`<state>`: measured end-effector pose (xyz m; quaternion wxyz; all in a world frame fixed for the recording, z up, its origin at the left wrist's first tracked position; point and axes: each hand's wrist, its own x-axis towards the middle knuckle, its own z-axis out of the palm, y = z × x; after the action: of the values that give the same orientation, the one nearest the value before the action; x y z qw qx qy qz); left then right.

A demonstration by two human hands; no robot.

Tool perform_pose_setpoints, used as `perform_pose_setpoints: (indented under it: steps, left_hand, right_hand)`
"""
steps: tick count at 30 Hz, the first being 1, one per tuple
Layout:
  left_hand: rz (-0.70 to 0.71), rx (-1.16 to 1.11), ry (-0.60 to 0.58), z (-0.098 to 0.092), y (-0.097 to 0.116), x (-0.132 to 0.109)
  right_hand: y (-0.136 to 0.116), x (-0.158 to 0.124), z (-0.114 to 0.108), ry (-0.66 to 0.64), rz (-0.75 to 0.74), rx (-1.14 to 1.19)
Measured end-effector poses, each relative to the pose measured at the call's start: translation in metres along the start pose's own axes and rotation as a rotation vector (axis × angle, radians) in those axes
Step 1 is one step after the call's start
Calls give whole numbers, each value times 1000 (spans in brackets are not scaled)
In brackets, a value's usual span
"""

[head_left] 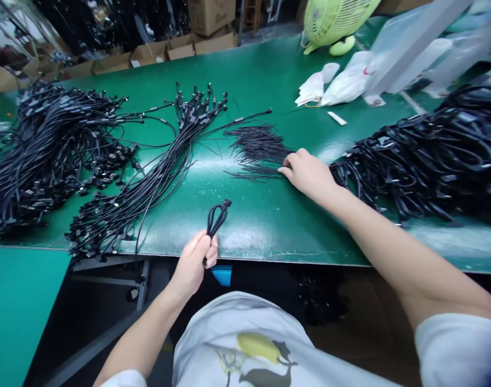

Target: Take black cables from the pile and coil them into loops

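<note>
My left hand (pixel 196 262) is closed around a folded black cable (pixel 216 216) at the near edge of the green table (pixel 253 220); the looped end sticks up past my fingers. My right hand (pixel 308 173) reaches out over the table, fingers curled down onto a small pile of thin black ties (pixel 258 148). Whether a tie is pinched between the fingertips is hidden. A long bundle of straight black cables (pixel 157 177) lies left of the ties.
A big heap of loose black cables (pixel 48 145) covers the table's left. Coiled black cables (pixel 426 156) pile up on the right. White plastic bags (pixel 342 83) and a green fan (pixel 334 21) sit at the back. Cardboard boxes (pixel 181 48) stand beyond the table.
</note>
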<state>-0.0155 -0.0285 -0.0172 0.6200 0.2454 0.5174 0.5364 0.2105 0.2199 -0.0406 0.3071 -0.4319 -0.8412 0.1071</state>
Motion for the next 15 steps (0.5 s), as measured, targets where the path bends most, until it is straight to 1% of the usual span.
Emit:
perform_pose_setpoints:
  steps: [1, 3, 6, 11, 13, 15]
  left_hand:
    - [8, -10, -3, 1, 2, 1]
    - [20, -8, -6, 3, 2, 0]
    - [46, 8, -1, 3, -1, -3]
    - [66, -17, -27, 1, -7, -8]
    - [62, -28, -28, 1, -8, -10]
    - [44, -42, -20, 1, -8, -13]
  right_hand:
    - [13, 2, 8, 15, 9, -7]
    - [29, 1, 19, 31, 7, -12]
    - [38, -4, 26, -8, 32, -24]
    - [34, 1, 19, -135, 111, -113]
    - [27, 2, 13, -126, 110, -163]
    - [15, -2, 3, -68, 92, -217]
